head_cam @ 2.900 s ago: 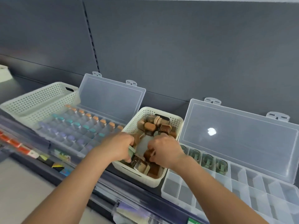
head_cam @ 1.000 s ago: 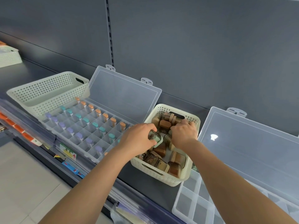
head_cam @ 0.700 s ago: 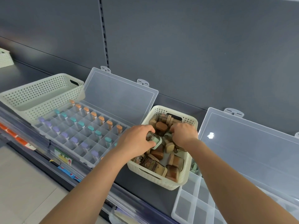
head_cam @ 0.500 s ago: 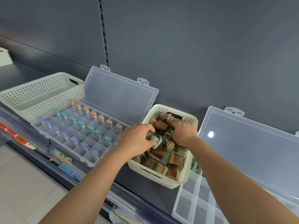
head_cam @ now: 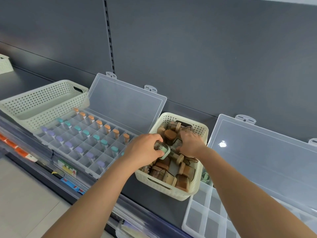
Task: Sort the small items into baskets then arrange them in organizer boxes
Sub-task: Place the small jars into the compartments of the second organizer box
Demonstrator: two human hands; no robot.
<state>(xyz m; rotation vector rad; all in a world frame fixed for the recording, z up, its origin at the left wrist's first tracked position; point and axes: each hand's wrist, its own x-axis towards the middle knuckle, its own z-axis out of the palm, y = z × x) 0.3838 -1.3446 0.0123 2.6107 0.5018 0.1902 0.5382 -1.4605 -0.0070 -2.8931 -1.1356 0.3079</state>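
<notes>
A small cream basket [head_cam: 164, 187] on the shelf holds several little jars with brown, tan and green lids. My left hand [head_cam: 144, 152] grips a green-lidded jar [head_cam: 162, 149] over the basket's left side. My right hand [head_cam: 191, 143] reaches down among the jars at the basket's back, fingers curled; what they hold is hidden. An open clear organizer box [head_cam: 202, 215] lies to the right, its near compartments bare, with a green-lidded jar [head_cam: 205, 176] in it behind the basket.
Left of the basket is a second open organizer [head_cam: 82, 143] with rows of orange-, teal- and purple-capped vials. A large perforated cream basket [head_cam: 42, 103] stands behind it. Both lids lean against the grey back panel. The shelf's front rail [head_cam: 65, 170] carries price tags.
The view has shifted since the earliest frame. My left hand still holds the green-lidded jar, while my right hand has moved from the basket's front toward its back among the jars.
</notes>
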